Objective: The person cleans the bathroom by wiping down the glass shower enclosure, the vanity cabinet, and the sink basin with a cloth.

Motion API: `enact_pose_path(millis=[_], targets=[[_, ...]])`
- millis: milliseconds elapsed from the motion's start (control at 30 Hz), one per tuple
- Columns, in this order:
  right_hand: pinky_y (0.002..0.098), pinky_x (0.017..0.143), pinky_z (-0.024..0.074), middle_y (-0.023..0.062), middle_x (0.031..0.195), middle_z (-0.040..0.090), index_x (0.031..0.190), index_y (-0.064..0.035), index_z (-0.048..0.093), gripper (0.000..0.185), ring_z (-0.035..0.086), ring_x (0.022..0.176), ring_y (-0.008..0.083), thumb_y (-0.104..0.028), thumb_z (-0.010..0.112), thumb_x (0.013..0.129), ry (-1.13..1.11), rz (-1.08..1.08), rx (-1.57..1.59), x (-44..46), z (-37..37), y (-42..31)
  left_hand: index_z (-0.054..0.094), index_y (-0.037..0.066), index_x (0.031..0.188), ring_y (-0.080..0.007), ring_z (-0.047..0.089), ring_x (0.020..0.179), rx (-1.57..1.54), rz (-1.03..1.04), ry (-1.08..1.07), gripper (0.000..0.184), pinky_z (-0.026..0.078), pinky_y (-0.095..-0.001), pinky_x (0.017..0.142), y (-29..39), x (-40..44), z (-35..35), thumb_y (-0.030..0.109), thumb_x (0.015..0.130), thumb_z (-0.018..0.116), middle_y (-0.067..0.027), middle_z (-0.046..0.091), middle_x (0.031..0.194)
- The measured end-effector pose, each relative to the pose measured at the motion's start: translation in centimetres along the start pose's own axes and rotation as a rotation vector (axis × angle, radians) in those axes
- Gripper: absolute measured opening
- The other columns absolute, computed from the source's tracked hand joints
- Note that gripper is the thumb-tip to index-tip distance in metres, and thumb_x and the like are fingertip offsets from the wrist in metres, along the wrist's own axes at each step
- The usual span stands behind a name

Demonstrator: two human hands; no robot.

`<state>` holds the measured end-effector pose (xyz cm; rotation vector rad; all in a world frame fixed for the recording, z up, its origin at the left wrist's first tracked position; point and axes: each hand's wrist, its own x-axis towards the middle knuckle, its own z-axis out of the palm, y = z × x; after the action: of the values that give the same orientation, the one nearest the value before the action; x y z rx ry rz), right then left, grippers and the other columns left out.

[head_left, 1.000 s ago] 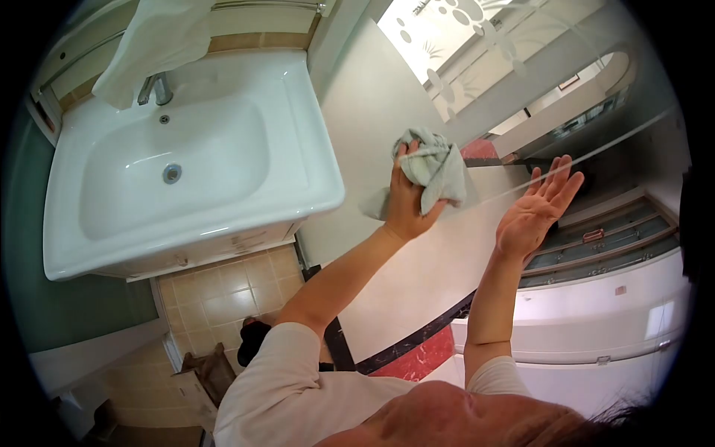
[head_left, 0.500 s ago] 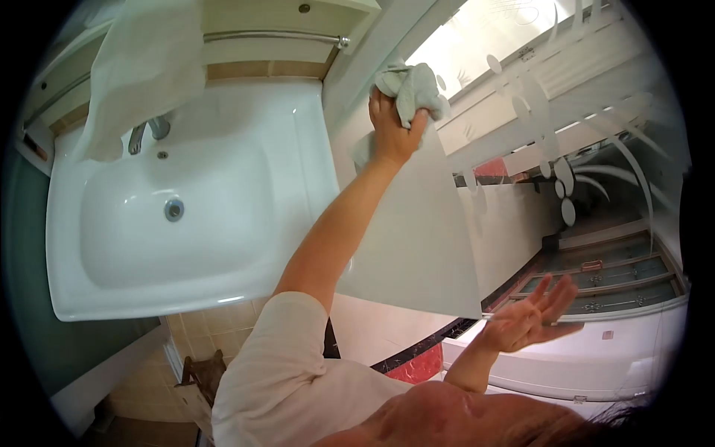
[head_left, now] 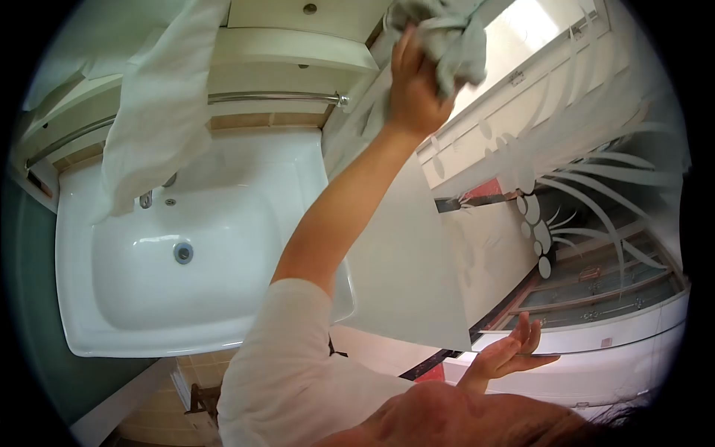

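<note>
Up at the top of the head view, my left hand [head_left: 421,93] is closed on a crumpled grey-green cloth [head_left: 454,45], held against or just in front of a glass panel [head_left: 402,253] with white leaf and oval patterns. The hand and cloth are slightly blurred, and contact with the glass cannot be made out. Low on the right, my right hand [head_left: 506,357] is open beside the panel's lower edge, its fingers apart and nothing seen in them. Whether it touches that edge is unclear.
A white washbasin [head_left: 313,328] with a faucet [head_left: 146,199] stands at the left. White fabric [head_left: 160,112] hangs over a metal rail [head_left: 275,97] and partly covers the faucet. Beyond the panel are a pale floor and a dark-paned door [head_left: 596,276]. A brown wooden object [head_left: 202,398] is at lower left.
My left hand has moved up with the cloth along the panel. My right hand has dropped to the panel's lower edge. The view has tilted upward, so the basin sits lower.
</note>
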<state>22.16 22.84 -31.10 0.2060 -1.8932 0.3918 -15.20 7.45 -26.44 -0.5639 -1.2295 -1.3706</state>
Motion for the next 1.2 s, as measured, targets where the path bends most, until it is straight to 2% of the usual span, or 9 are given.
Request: enact_pose_path(millis=[67, 367, 567, 667, 733, 867, 1033, 1133, 1200], targets=[[0.0409, 0.092, 0.0453, 0.0147, 0.128, 0.041, 0.143, -0.0143, -0.016, 0.064, 0.055, 0.102, 0.0219, -0.016, 0.03, 0.098, 0.016, 0.037, -0.07, -0.1, 0.2, -0.3, 0.044, -0.005, 0.119, -0.0451, 0.034, 0.119, 0.181, 0.104, 0.058, 0.055, 0.026, -0.0514, 0.101, -2.9, 2.5, 3.0, 0.019, 0.073, 0.063, -0.025, 0.041, 0.123], [0.0378, 0.09, 0.048, 0.0112, 0.127, 0.041, 0.142, -0.0187, -0.017, 0.062, 0.056, 0.097, 0.0197, -0.018, 0.028, 0.099, 0.035, 0.099, -0.024, 0.0, 0.2, -0.9, 0.046, -0.007, 0.116, -0.0482, 0.041, 0.106, 0.201, -0.346, -0.022, 0.045, 0.031, -0.0504, 0.095, -5.2, -4.5, 3.5, 0.017, 0.08, 0.056, -0.034, 0.044, 0.115], [0.0371, 0.088, 0.0487, 0.0132, 0.125, 0.042, 0.142, -0.0174, -0.017, 0.064, 0.057, 0.099, 0.0198, -0.017, 0.03, 0.098, 0.061, 0.091, -0.044, -0.2, 0.6, -0.6, 0.048, -0.008, 0.114, -0.0477, 0.044, 0.104, 0.271, -0.141, -0.059, 0.043, 0.033, -0.0499, 0.093, -5.9, -7.5, 1.5, 0.016, 0.079, 0.056, -0.0309, 0.049, 0.111], [0.0367, 0.087, 0.0489, 0.0144, 0.124, 0.042, 0.142, -0.017, -0.017, 0.067, 0.057, 0.099, 0.0204, -0.016, 0.033, 0.097, 0.089, 0.085, 0.037, 0.0, 1.0, -0.8, 0.048, -0.005, 0.116, -0.0413, 0.047, 0.106, 0.187, -0.352, -0.322, 0.04, 0.035, -0.0432, 0.093, -4.5, -9.3, -0.8, 0.016, 0.082, 0.054, -0.0255, 0.053, 0.11], [0.0374, 0.087, 0.0487, 0.0147, 0.124, 0.042, 0.142, -0.0169, -0.017, 0.067, 0.056, 0.099, 0.0212, -0.015, 0.033, 0.097, 0.088, 0.077, 0.042, -0.2, 0.8, -0.4, 0.044, -0.007, 0.121, -0.0409, 0.046, 0.11, -0.199, -0.595, -0.185, 0.043, 0.035, -0.0418, 0.095, -1.5, -11.1, -2.2, 0.016, 0.085, 0.05, -0.0268, 0.049, 0.117], [0.0401, 0.089, 0.0471, 0.0156, 0.125, 0.042, 0.143, -0.0167, -0.016, 0.068, 0.056, 0.096, 0.0238, -0.012, 0.033, 0.095, 0.071, 0.051, 0.089, -0.2, 0.7, -0.2, 0.043, -0.006, 0.127, -0.0202, 0.043, 0.119, -0.589, -0.973, -0.131, 0.043, 0.032, -0.0312, 0.1, 6.5, -8.6, -8.9, 0.011, 0.088, 0.046, -0.0148, 0.048, 0.127], [0.0423, 0.091, 0.0454, 0.0163, 0.126, 0.043, 0.143, -0.0169, -0.015, 0.068, 0.055, 0.096, 0.0242, -0.01, 0.032, 0.094, 0.054, 0.036, 0.096, 0.1, 0.5, -0.1, 0.058, 0.0, 0.107, -0.0337, 0.053, 0.103, 0.365, -0.106, 0.033, 0.027, 0.04, -0.0392, 0.092, 2.9, 4.0, -17.1, 0.01, 0.083, 0.053, -0.0189, 0.057, 0.11], [0.0432, 0.092, 0.0449, 0.0164, 0.126, 0.044, 0.143, -0.0176, -0.015, 0.068, 0.055, 0.096, 0.0241, -0.009, 0.032, 0.094, 0.048, 0.051, 0.119, 0.3, 0.8, 0.1, 0.062, 0.0, 0.101, -0.0374, 0.055, 0.097, 0.61, -0.095, -0.017, 0.026, 0.044, -0.0403, 0.089, 0.2, 8.7, -17.9, 0.017, 0.082, 0.057, -0.0208, 0.059, 0.103], [0.0436, 0.093, 0.0449, 0.0163, 0.126, 0.044, 0.143, -0.0181, -0.015, 0.068, 0.055, 0.096, 0.0241, -0.009, 0.032, 0.094, 0.03, 0.06, 0.129, 0.4, 1.1, 0.4, 0.053, -0.004, 0.111, -0.0351, 0.049, 0.107, 1.185, -0.277, -0.507, 0.052, 0.039, -0.0415, 0.094, -1.9, 9.0, -17.3, 0.034, 0.078, 0.063, -0.0193, 0.055, 0.107]])
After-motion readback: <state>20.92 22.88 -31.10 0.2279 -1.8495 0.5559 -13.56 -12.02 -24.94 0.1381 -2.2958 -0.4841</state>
